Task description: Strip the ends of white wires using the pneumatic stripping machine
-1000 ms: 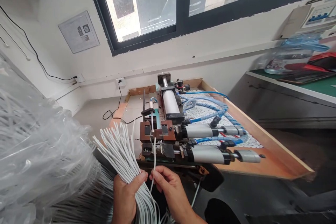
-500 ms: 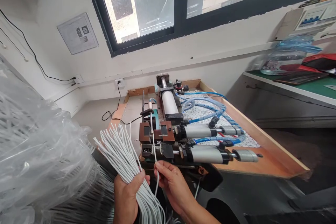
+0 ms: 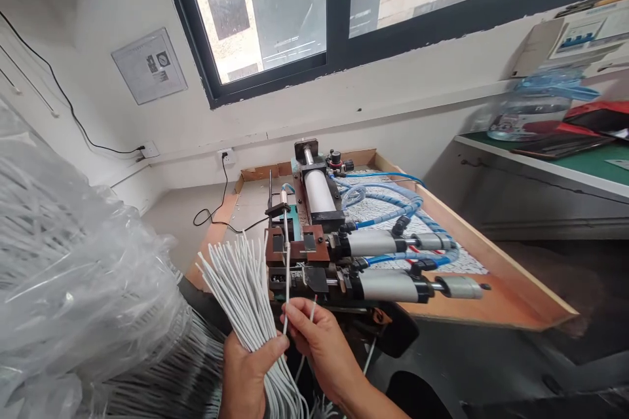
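Observation:
My left hand [image 3: 251, 366] is closed around a thick bundle of grey-white cables [image 3: 240, 294], whose cut ends fan upward. Just to its right, my right hand [image 3: 322, 350] pinches one single cable [image 3: 287, 285] between thumb and forefinger. That cable runs up to the brown jaw blocks [image 3: 297, 243] of a pneumatic wire-stripping machine [image 3: 322, 200]; its upper end meets the metal rod there. A second cable with a reddish tip [image 3: 315, 301] pokes up from among my right fingers. The lower part of the bundle drops out of view.
Clear plastic wrapping [image 3: 88, 275] over more cables fills the left. Silver air cylinders [image 3: 383, 286] and blue hoses [image 3: 393, 200] extend right from the machine, within a wooden-edged tray [image 3: 515, 288] of white scraps. A green-topped table [image 3: 580, 160] with a large bottle [image 3: 528, 111] stands at right.
My left hand and the bundle have shifted right, closer to the machine. A cable with a reddish tip now shows in my right hand, and a cable still reaches the jaws.

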`<state>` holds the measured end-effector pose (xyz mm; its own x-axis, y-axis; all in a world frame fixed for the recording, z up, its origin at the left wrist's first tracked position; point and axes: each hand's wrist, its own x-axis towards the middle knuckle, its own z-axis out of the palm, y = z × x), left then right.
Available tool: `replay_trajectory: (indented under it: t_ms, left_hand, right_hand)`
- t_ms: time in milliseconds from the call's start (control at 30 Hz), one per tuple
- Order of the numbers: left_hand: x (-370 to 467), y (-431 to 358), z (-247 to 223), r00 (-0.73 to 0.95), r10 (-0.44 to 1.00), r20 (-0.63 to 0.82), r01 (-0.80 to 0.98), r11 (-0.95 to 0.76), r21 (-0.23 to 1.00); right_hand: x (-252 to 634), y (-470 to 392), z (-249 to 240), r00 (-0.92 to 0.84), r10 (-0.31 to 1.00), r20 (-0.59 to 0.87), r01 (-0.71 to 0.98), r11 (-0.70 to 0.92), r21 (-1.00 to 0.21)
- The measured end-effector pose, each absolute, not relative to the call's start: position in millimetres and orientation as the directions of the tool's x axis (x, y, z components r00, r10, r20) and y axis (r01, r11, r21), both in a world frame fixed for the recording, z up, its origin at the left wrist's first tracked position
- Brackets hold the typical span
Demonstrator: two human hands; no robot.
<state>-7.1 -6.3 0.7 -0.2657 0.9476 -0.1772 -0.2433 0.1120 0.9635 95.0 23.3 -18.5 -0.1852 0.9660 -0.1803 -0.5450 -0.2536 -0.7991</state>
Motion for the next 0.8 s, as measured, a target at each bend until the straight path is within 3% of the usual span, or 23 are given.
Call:
replay_trajectory:
  t_ms: [267, 433, 533, 667, 800]
  left_hand:
    - [-5.7, -5.9, 5.7, -0.31, 0.903, -0.297, -0.355, 0.18, 0.917]
    - [-6.2, -5.7, 2.5, -0.378, 0.877, -0.296, -0.34, 0.166, 0.926]
    - [-6.3, -6.3, 0.5, -0.372, 0.889, -0.268, -0.327, 0.145, 0.934]
    - [-6.2, -8.2, -1.6, -0.299, 0.931, -0.208, -0.289, 0.12, 0.95]
    - [-8.6, -9.5, -3.7, -0.261, 0.943, -0.205, -0.312, 0.119, 0.943]
  right_hand:
    - [98.9, 26.7, -23.8, -0.143, 0.957, -0.254, -0.585, -0.289, -0.758]
    - [96.7, 31.3, -21.2, -0.171, 0.933, -0.316, -0.67, -0.345, -0.658]
    - [92.6, 29.9, -19.6, -0.272, 0.918, -0.288, -0.681, -0.395, -0.616]
    - [89.2, 24.3, -18.3, -0.396, 0.895, -0.205, -0.587, -0.418, -0.693]
    - [91.8, 20.5, -19.2, -0.194, 0.956, -0.219, -0.558, -0.291, -0.777]
